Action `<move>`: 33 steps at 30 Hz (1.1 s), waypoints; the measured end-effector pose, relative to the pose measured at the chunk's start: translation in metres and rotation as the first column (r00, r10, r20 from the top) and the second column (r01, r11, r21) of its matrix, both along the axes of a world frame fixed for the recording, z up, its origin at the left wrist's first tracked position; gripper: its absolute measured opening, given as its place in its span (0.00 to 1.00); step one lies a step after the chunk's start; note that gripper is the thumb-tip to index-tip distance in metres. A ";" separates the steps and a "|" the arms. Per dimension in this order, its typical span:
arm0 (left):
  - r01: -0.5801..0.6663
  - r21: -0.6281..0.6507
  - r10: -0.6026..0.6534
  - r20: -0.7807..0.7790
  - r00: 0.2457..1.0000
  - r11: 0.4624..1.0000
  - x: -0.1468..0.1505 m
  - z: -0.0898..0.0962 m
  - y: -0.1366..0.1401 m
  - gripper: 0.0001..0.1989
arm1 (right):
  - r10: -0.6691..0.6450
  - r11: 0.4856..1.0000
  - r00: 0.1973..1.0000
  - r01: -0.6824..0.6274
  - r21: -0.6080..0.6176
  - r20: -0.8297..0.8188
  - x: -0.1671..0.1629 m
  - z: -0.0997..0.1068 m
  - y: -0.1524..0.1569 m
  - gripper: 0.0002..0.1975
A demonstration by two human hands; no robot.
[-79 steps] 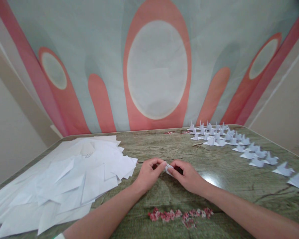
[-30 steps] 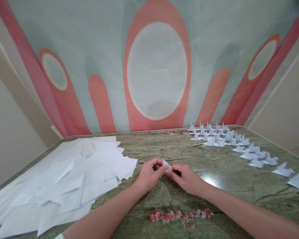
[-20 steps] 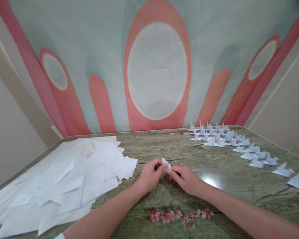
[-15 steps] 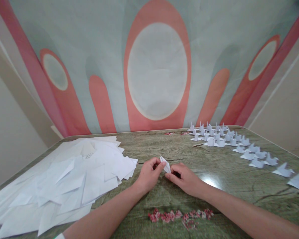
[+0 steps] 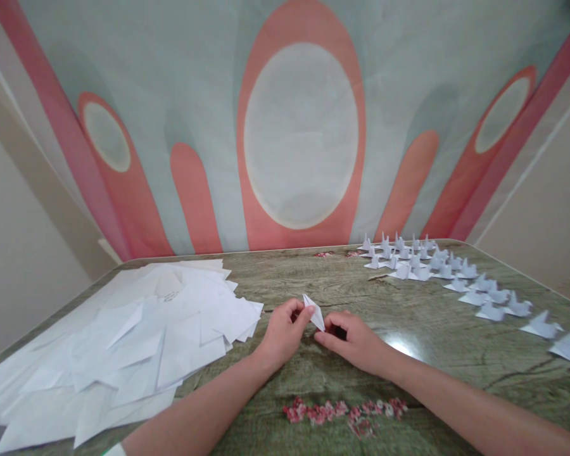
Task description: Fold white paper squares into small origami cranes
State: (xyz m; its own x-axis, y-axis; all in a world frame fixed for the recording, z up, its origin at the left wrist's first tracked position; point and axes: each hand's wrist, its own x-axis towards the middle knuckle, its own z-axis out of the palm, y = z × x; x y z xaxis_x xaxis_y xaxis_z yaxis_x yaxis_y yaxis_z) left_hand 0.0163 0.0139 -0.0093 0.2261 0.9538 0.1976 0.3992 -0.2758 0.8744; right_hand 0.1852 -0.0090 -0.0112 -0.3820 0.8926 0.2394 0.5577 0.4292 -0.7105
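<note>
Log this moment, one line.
left hand: pinching folded white paper; right hand: by its lower tip, contact unclear; at right: white paper birds

Faint marks (image 5: pixel 171 296) on sheet (image 5: pixel 167 282) in white paper pile (image 5: pixel 137 373); too small to read.

White paper over mossy wood grain, coral arches behind.
The bench (image 5: pixel 285 275) is streaked green-brown, printed with pink-and-red blossoms (image 5: pixel 316 413) at 6 o'clock and again at 12; the folded paper (image 5: pixel 315 315) is plain white, likewise the paper birds (image 5: pixel 468 269) at 2 o'clock. White sheets (image 5: pixel 123 342) at 9 o'clock carry small grey marks. The backdrop (image 5: pixel 394 76), at 12, is grey-green with whitish ovals inside coral arches.
</note>
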 end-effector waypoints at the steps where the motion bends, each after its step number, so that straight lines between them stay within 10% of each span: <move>1: -0.002 0.003 0.002 -0.004 1.000 1.000 0.000 0.000 0.000 0.16 | 0.003 1.000 1.000 -0.003 0.003 -0.003 0.000 0.000 0.000 0.13; 17: 0.141 0.084 -0.128 -0.143 0.981 0.986 0.001 0.006 -0.007 0.12 | -0.030 0.993 0.970 0.001 -0.118 -0.242 0.006 0.002 0.004 0.12; 33: 0.169 -0.062 -0.167 0.042 0.985 0.984 0.000 0.005 -0.005 0.11 | 0.045 0.992 0.979 -0.067 -0.106 -0.197 0.005 0.005 0.002 0.13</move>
State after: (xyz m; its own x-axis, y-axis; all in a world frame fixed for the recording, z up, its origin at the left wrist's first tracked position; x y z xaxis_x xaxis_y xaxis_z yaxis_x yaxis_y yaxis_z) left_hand 0.0167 0.0093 -0.0042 0.3784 0.9139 0.1473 0.3199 -0.2784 0.9056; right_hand 0.1905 -0.0071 -0.0063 -0.3882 0.8963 0.2144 0.3817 0.3681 -0.8478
